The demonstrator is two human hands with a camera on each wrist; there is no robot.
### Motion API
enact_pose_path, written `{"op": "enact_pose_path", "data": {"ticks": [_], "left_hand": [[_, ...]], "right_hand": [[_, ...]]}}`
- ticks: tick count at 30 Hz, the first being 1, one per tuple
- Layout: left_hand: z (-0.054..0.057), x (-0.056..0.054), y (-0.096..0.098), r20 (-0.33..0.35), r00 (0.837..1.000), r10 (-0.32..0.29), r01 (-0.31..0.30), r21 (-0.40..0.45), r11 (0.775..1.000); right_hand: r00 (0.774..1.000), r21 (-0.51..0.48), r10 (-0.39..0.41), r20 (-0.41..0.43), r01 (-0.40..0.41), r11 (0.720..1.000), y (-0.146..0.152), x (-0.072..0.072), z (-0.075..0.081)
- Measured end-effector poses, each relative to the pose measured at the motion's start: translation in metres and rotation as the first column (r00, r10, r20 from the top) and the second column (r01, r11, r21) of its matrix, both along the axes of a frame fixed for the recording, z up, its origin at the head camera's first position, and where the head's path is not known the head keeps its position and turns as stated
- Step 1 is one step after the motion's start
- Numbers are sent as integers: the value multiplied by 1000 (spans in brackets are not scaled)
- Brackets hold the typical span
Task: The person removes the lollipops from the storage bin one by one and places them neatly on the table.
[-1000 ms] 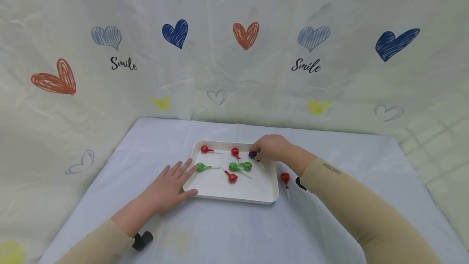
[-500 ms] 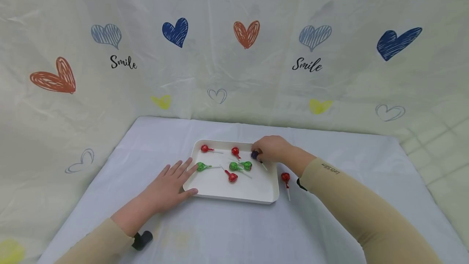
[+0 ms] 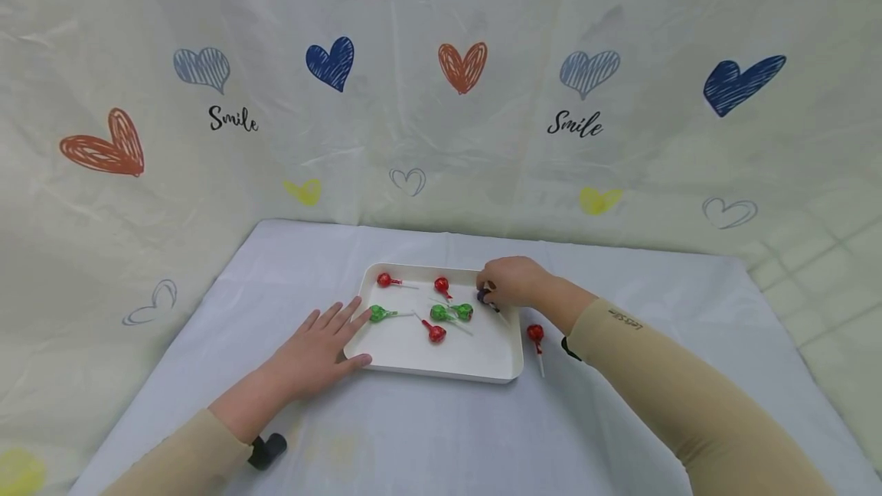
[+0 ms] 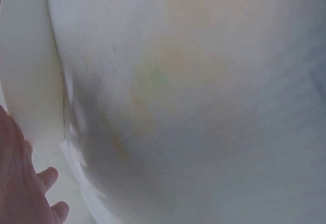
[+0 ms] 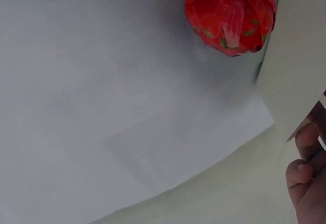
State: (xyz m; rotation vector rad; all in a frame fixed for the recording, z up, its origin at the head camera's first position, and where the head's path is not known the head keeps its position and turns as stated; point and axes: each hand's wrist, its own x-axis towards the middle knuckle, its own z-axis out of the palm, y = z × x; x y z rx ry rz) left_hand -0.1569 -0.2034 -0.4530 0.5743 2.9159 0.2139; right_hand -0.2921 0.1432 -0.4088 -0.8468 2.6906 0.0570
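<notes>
A white tray (image 3: 475,357) holds several wrapped lollipops. My right hand (image 3: 514,280) pinches a dark purple lollipop (image 3: 484,297) in the tray's back right corner, its white stick pointing toward the front right. Spread flat, my left hand (image 3: 313,354) has its fingertips over the tray's left rim and its thumb at the front left corner. By those fingers lies a green lollipop (image 3: 377,314); two more green ones (image 3: 439,314) sit together mid-tray. Red lollipops lie at the back left (image 3: 384,280), back middle (image 3: 442,286) and front middle (image 3: 437,334).
Outside the tray's right wall, another red lollipop (image 3: 535,334) lies on the white cloth (image 3: 441,435), under my right forearm; its wrapped head (image 5: 232,18) shows large in the right wrist view. A pale curtain (image 3: 510,174) printed with hearts stands behind the table.
My right hand has shifted slightly to the right, drawing the purple lollipop with it toward the tray's right wall. The left hand and the other lollipops have stayed put.
</notes>
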Motion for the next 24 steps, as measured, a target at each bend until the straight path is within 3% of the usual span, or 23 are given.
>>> {"op": "enact_pose_path", "data": {"ticks": [24], "left_hand": [[1, 0, -2, -1, 1000, -3, 3, 12, 1000]], "right_hand": [[994, -22, -41, 105, 44, 999, 2, 4, 4]]}}
